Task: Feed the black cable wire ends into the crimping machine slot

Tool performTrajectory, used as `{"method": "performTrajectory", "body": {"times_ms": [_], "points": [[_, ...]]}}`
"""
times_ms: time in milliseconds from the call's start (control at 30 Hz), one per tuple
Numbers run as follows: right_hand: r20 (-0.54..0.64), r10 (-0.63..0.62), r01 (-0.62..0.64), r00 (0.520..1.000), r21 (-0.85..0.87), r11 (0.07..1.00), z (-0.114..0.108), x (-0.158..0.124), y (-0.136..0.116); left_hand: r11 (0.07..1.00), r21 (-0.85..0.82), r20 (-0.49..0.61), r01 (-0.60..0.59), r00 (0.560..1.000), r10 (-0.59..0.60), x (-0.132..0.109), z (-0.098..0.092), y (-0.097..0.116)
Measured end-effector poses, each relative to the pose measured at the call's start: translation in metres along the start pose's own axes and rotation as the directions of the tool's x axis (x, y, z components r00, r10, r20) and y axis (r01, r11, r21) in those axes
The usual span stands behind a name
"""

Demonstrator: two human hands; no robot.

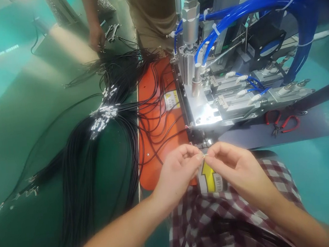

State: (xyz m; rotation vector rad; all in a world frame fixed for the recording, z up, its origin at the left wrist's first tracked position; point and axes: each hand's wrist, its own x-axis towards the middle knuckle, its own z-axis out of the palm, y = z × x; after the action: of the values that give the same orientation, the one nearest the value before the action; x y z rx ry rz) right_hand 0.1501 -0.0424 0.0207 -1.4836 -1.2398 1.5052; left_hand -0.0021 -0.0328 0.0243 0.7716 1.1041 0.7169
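Note:
In front of the machine, my left hand (182, 166) and my right hand (234, 163) meet fingertip to fingertip, both closed in a pinch. Between them shows a tiny, thin, pale yellowish wire end (205, 156); most of it is hidden by the fingers. Just beneath is a label with a yellow arrow (208, 175). Black cables (160, 137) cross the orange panel (153, 175) to the left of my hands. A bright metal fixture (207, 113) of the machine stands just beyond my fingertips.
Bundles of black cables (78, 178) with shiny metal ends (102, 116) lie on the green table (16, 126). Across from me, a co-worker's hand (97, 37) is at other cable ends. Red-handled pliers (282, 123) lie right of the machine, under blue air hoses (246, 8).

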Motion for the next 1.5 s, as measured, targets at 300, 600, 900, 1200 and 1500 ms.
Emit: {"method": "performTrajectory", "body": {"times_ms": [300,600,900,1200,1500], "points": [[-0.047,-0.05,0.046,0.998,-0.077,0.996,-0.0003,0.002,0.0003,0.999,0.043,-0.013,-0.01,1.0,0.011,-0.0007,0.001,0.0008],[-0.061,-0.05,0.05,0.997,0.003,0.999,0.0014,0.0026,0.0006,1.0,0.031,-0.032,-0.004,0.999,0.005,-0.0009,0.0027,0.0024],[-0.074,-0.042,0.04,0.996,-0.024,0.999,0.002,0.0028,-0.0004,0.999,0.044,-0.042,-0.002,0.999,0.004,-0.0019,0.0035,0.0026],[-0.04,-0.003,0.006,0.999,0.068,0.998,0.0045,0.0023,-0.0016,1.0,-0.017,-0.064,-0.016,0.998,0.015,-0.0014,0.0046,0.0014],[-0.021,-0.032,0.031,0.999,-0.031,0.999,-0.0015,0.0024,-0.0009,0.998,-0.056,-0.042,-0.026,0.999,0.024,-0.0011,0.0043,0.001]]}}
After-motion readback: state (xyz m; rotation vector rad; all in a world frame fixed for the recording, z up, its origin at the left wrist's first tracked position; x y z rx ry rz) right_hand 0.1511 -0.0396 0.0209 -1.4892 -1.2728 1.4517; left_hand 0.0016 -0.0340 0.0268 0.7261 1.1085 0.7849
